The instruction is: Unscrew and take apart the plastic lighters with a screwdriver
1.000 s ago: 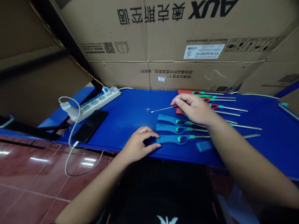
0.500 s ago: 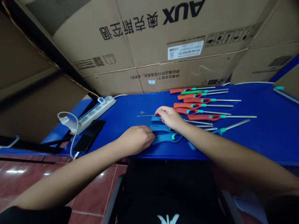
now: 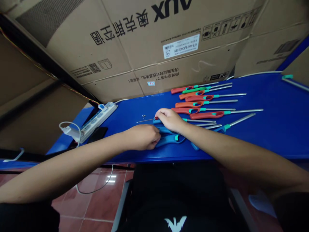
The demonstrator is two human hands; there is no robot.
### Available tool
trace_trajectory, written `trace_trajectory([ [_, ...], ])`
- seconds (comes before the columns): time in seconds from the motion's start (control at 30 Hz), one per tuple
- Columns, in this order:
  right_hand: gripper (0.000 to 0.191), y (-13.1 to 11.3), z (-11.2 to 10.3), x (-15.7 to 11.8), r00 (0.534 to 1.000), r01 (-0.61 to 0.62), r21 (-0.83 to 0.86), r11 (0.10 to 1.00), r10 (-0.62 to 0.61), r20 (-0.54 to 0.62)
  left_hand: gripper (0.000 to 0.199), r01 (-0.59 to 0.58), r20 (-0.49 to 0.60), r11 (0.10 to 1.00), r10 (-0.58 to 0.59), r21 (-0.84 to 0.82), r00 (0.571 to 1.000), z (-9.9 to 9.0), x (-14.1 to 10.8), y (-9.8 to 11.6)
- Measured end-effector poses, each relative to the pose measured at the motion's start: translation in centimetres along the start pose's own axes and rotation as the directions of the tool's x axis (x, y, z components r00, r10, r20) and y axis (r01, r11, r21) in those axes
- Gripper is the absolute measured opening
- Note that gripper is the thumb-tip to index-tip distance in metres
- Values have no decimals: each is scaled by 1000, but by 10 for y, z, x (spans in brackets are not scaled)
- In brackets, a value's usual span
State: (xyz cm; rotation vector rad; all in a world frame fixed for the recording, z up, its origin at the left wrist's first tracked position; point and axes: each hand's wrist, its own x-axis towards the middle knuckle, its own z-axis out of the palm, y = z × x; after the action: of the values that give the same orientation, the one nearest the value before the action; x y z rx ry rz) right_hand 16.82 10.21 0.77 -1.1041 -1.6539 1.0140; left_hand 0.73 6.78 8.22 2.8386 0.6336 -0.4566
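Observation:
My right hand (image 3: 170, 119) is closed around the red end of a thin screwdriver (image 3: 146, 120), its narrow metal shaft pointing left over the table. Small screws (image 3: 144, 116) lie in a little cluster just behind the shaft. Curled fingers mark my left hand (image 3: 145, 137), which rests against the handle ends of the blue lighters; whatever it pinches is hidden. The nearest blue lighter (image 3: 170, 139) lies with its trigger loop to the right. Another blue lighter (image 3: 166, 130) sits behind it, partly covered by my hands.
Several red and orange long-necked lighters (image 3: 207, 115) and a green lighter (image 3: 195, 90) lie farther right. A white power strip (image 3: 98, 120) and a dark phone (image 3: 98, 134) are at left. Behind the blue table (image 3: 135, 108) stands a large cardboard box (image 3: 140, 51).
The whole view has shifted and tilted a little. My left forearm now covers most of the phone. Both hands keep nearly the same places among the lighters, and the screwdriver stays in my right hand.

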Motion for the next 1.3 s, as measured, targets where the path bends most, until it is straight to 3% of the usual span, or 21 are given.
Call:
trace_trajectory([
  [0.07,22,1,1,-1,1000,14,-15,1000,-14,2,11,24,24,998,-23,-52,999,-1,3,-2],
  [0.13,22,1,1,-2,1000,25,-35,999,-25,1,9,129,67,986,-122,-109,990,-3,6,-3],
  [0.3,20,-1,5,-8,998,56,-99,994,-58,-17,15,438,201,856,-395,-275,897,-4,9,-3],
  [0.53,20,-4,8,-13,996,73,-167,983,-81,-39,20,545,281,670,-469,-504,837,10,-1,-10],
  [0.7,21,-9,9,-18,995,75,-217,973,-86,-40,21,509,225,736,-458,-446,860,16,-5,-5],
  [0.83,21,-12,9,-20,995,81,-243,967,-94,-42,40,450,76,776,-468,-442,881,22,-11,-1],
  [0.9,21,-12,9,-21,995,79,-251,965,-92,-42,44,340,-29,835,-390,-432,920,25,-16,-1],
  [1.03,21,-12,9,-20,995,84,-261,962,-96,-34,21,141,-169,948,-195,-286,966,22,-23,-1],
  [1.17,22,-11,8,-19,994,90,-270,959,-101,-30,17,113,-103,978,-132,-178,986,17,-25,1],
  [1.3,22,-10,9,-19,994,89,-285,955,-102,-30,25,50,-66,990,-42,135,997,17,-22,3],
])
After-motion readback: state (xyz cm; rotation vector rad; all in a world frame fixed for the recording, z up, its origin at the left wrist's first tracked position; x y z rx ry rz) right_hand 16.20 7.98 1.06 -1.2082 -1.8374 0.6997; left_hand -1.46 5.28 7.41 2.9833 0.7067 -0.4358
